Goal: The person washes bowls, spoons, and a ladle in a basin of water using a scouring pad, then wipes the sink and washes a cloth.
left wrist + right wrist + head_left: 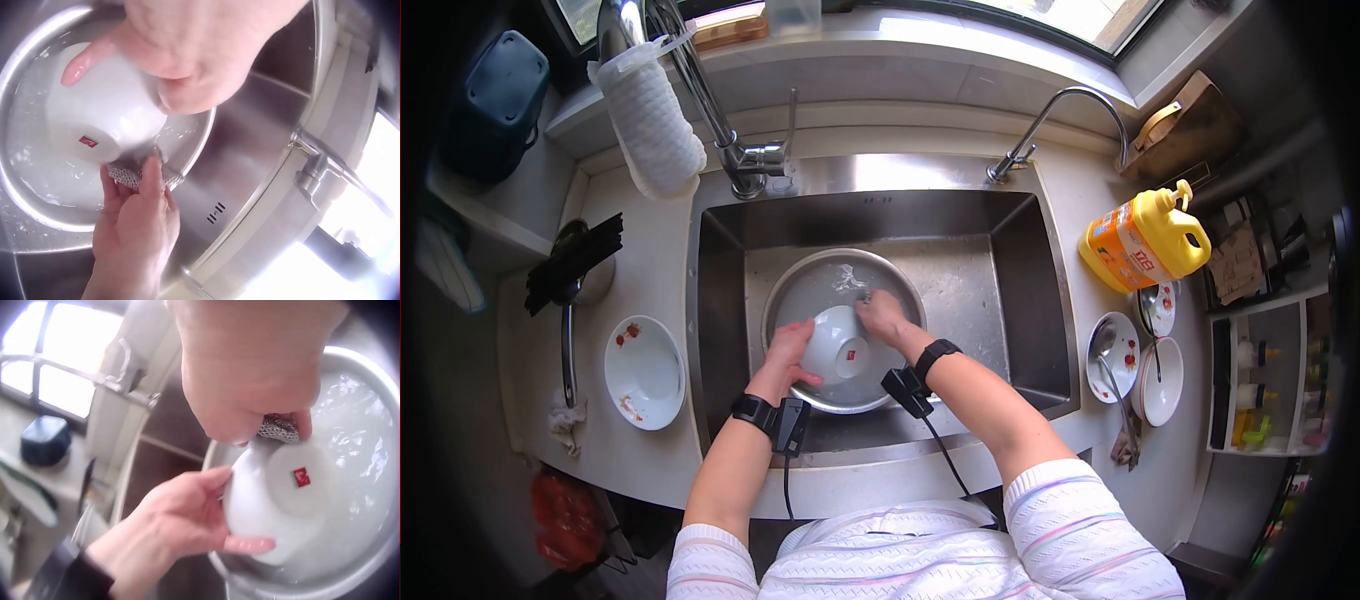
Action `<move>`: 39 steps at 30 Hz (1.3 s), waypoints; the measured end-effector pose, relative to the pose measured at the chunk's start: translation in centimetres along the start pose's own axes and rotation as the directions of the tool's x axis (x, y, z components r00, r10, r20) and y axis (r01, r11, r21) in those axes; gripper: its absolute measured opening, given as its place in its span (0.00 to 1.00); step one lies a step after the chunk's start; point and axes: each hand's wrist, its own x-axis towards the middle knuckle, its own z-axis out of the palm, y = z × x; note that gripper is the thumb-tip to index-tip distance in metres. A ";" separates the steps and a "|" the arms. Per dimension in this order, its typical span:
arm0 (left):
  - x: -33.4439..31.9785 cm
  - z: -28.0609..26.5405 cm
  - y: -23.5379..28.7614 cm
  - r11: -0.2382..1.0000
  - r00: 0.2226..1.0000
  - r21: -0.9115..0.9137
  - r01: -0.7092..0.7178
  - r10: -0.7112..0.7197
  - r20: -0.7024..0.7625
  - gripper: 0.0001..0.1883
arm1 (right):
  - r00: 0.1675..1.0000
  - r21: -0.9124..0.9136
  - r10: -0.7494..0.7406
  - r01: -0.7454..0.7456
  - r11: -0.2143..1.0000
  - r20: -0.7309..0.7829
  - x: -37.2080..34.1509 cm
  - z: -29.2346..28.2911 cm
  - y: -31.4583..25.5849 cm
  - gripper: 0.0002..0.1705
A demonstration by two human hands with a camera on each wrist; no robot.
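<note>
A white bowl with a small red mark on its base is tilted, underside showing, over the water in a round metal basin. The left hand grips the bowl's side, its thumb lying across the outer wall in the right wrist view. A silvery mesh scrubber is pinched in the right hand, against the bowl near its base. In the left wrist view the scrubber shows between the right hand's fingers.
The basin stands in a steel sink with a large faucet behind. A patterned bowl sits on the left counter. At right are a yellow bottle, a dish with a ladle and another bowl.
</note>
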 end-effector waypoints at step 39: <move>-0.6 -0.2 1.5 0.952 0.940 -0.304 0.039 0.069 0.335 0.44 | 0.904 0.674 -0.212 -0.105 0.731 0.371 -4.6 -5.8 -1.4 0.21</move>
